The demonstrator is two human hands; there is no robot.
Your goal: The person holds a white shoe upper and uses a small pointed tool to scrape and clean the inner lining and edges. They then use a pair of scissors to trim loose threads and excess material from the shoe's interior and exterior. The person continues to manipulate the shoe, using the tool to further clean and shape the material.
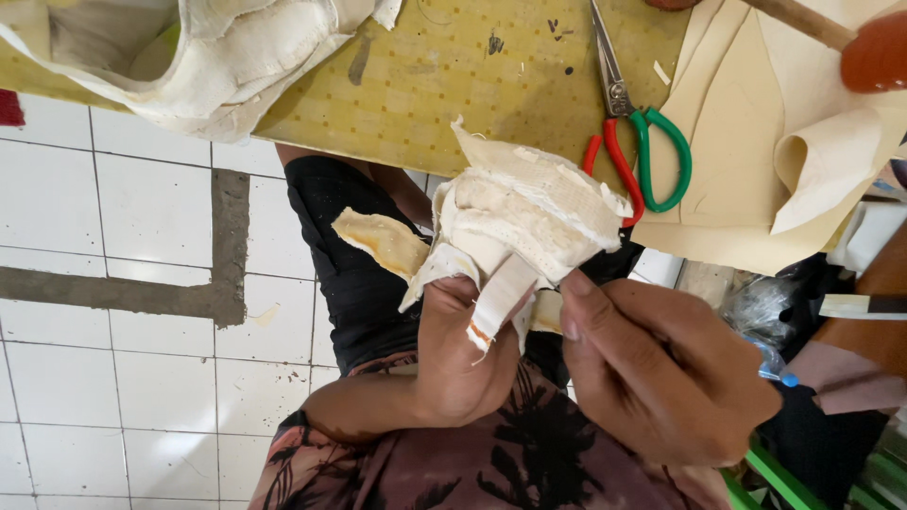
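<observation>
Cream fabric bundle (524,222), layered and frayed, sits clamped in both hands above the lap: left hand (463,349) has its fingers curled shut around the bundle's underside with a loose strip hanging over them, right hand (661,364) has thumb and fingertips pinched together on the bundle's lower right edge. Just beyond the bundle lies a yellow-green cutting mat (453,85); scissors (628,127) with red and green handles rest on the mat, just right of the bundle. Cream sheet material (756,142) lies right of the scissors, more crumpled cloth (208,57) far left of the bundle, white tiled floor (113,283) below.
</observation>
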